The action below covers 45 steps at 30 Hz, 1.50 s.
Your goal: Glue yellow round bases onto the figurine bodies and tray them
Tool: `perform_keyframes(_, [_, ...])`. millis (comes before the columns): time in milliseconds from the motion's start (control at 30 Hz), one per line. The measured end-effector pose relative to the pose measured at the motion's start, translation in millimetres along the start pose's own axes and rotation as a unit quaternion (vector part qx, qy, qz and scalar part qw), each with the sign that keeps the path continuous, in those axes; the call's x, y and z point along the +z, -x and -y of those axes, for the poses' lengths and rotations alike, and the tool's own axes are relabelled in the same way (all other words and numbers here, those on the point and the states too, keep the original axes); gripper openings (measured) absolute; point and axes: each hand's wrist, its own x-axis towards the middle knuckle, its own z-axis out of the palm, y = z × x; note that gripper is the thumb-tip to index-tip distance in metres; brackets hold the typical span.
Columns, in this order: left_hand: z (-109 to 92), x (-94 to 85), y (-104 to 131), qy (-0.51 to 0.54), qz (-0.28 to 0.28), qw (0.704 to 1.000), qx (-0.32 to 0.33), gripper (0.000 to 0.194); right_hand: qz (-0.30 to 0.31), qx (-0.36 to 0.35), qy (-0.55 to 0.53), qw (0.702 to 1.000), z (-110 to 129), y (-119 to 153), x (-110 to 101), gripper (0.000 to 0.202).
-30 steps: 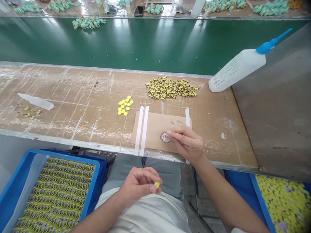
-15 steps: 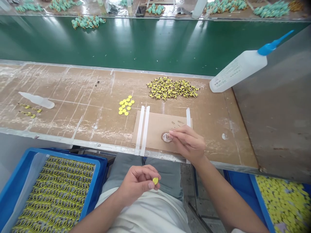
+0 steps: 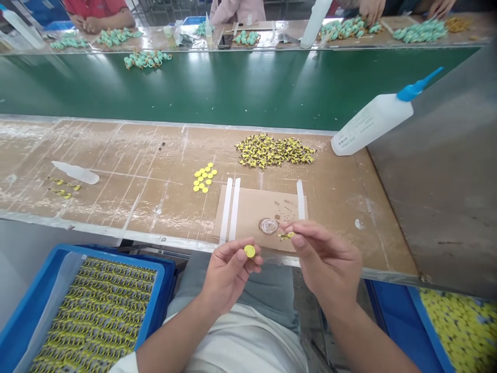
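Between thumb and fingers, my left hand (image 3: 230, 272) holds a round yellow disc (image 3: 249, 251), just off the bench's front edge. My right hand (image 3: 328, 256) pinches a small yellow and dark piece (image 3: 286, 235) over the cardboard sheet's front right part. A whitish, wet-looking round patch (image 3: 268, 226) lies on the cardboard sheet (image 3: 248, 207), left of that piece. White tape strips cross the sheet. Behind it is a heap of small yellow and dark pieces (image 3: 274, 152). Several loose yellow discs (image 3: 204, 177) lie to the left of the sheet.
A white bottle with a blue nozzle (image 3: 373, 124) leans at the right. Blue trays of yellow parts (image 3: 159, 295) flank my legs. At the far left lies a clear plastic bottle (image 3: 77, 172) by several yellow pieces. Other people's hands (image 3: 371, 9) show beyond the green belt (image 3: 217, 88).
My left hand has risen with the disc. My right hand has moved off the whitish patch, to the right, and the piece in its fingers now shows. The view has tilted up, revealing other people.
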Motion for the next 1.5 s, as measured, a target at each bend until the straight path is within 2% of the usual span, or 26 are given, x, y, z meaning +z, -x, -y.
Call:
perform_keyframes(233, [3.1, 12.6, 3.5, 0.001, -0.001, 1.000, 0.006, 0.025, 0.039, -0.033, -0.005, 0.999, 16.2, 9.9, 20.3, 0.024])
perform_keyframes(667, [2.1, 17.2, 8.7, -0.010, 0.014, 0.999, 0.028, 0.024, 0.056, -0.039, 0.020, 0.998, 16.7, 15.7, 29.9, 0.030])
perform_keyframes(1233, [2.8, 17.3, 9.1, -0.034, -0.010, 0.999, 0.026, 0.030, 0.067, -0.050, 0.039, 0.996, 15.3, 16.7, 26.2, 0.027])
perform_keyframes(1500, [0.6, 20.2, 10.2, -0.032, -0.013, 0.999, 0.027, 0.030, 0.089, -0.110, 0.051, 0.989, 16.4, 12.6, 24.5, 0.033])
